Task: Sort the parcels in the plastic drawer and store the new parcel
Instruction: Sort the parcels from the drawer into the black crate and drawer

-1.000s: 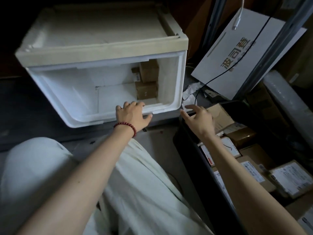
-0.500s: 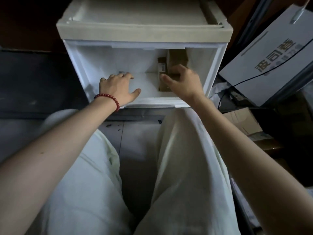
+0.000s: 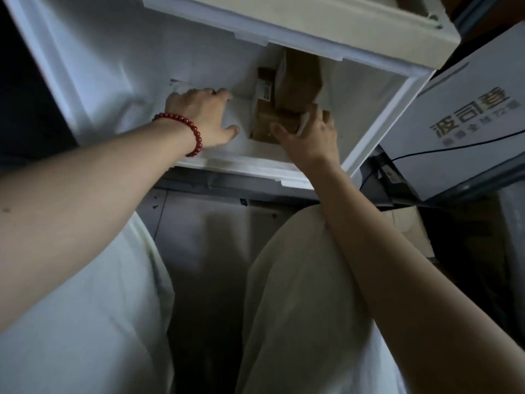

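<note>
The white plastic drawer (image 3: 377,120) stands open in front of me. At its right side sit brown cardboard parcels: a low one (image 3: 270,123) in front, a taller one (image 3: 298,81) stacked above it, and a small labelled one (image 3: 265,83) behind. My right hand (image 3: 309,137) grips the low parcel, thumb on its front face and fingers curled over its right top edge. My left hand (image 3: 201,118), with a red bead bracelet at the wrist, rests flat on the drawer floor to the left of the parcels.
A large white carton with printed characters (image 3: 468,115) leans to the right of the drawer, a black cable (image 3: 454,146) running across it. More cardboard (image 3: 406,226) lies on the floor at the right. My knees in pale trousers (image 3: 298,280) fill the foreground.
My head has come closer to the drawer. The right hand went from the boxes on the floor into the drawer and took hold of the low parcel. The left hand slid further in.
</note>
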`<state>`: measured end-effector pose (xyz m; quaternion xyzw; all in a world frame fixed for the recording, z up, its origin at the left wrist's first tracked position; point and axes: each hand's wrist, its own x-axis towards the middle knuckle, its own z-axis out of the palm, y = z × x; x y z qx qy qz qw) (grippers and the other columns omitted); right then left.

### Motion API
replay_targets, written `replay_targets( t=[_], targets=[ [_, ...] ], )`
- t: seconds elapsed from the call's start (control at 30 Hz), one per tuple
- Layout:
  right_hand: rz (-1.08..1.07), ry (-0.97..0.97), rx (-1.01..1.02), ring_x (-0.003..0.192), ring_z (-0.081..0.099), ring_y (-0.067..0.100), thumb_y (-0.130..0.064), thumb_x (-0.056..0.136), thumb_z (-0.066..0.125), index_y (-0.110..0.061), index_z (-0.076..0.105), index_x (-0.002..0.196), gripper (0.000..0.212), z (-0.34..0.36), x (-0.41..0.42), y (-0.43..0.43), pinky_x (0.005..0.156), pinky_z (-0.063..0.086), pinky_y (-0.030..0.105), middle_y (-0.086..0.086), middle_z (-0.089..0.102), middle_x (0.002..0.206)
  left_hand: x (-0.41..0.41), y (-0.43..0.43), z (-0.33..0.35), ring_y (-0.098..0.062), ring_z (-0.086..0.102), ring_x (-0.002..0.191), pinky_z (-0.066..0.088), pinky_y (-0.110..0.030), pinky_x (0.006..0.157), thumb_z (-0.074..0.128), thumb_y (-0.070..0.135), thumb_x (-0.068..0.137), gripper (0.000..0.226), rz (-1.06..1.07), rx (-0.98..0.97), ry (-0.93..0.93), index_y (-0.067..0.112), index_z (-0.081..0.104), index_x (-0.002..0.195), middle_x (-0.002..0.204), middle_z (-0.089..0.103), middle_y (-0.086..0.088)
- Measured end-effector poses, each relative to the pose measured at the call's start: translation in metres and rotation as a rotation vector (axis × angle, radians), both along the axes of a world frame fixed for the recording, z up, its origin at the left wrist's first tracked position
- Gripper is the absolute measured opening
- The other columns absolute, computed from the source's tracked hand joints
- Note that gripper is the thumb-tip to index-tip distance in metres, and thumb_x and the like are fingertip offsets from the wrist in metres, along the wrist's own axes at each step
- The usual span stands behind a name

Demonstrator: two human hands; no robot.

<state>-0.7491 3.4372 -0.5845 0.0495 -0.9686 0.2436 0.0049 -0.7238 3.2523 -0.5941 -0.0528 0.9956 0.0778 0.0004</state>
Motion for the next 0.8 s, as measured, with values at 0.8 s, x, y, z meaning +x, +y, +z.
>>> replay_targets(
  t=[0.8],
  targets=[
    [-0.089, 0.101, 0.078, 0.142, 0.022, 0.033, -0.023, 0.090, 0.054, -0.011, 0.002, 0.154, 0.084, -0.061, -0.110, -0.018, 0.102, 0.037, 0.036, 0.013, 0.006, 0.159, -0.123, 0.012, -0.049, -0.038, 0.050, 0.117, 0.040, -0.040, 0.078, 0.055, 0.029, 0.094, 0.072, -0.027, 0.223, 0.123, 0.029, 0.012, 0.151, 0.136, 0.046, -0.014]
  ],
)
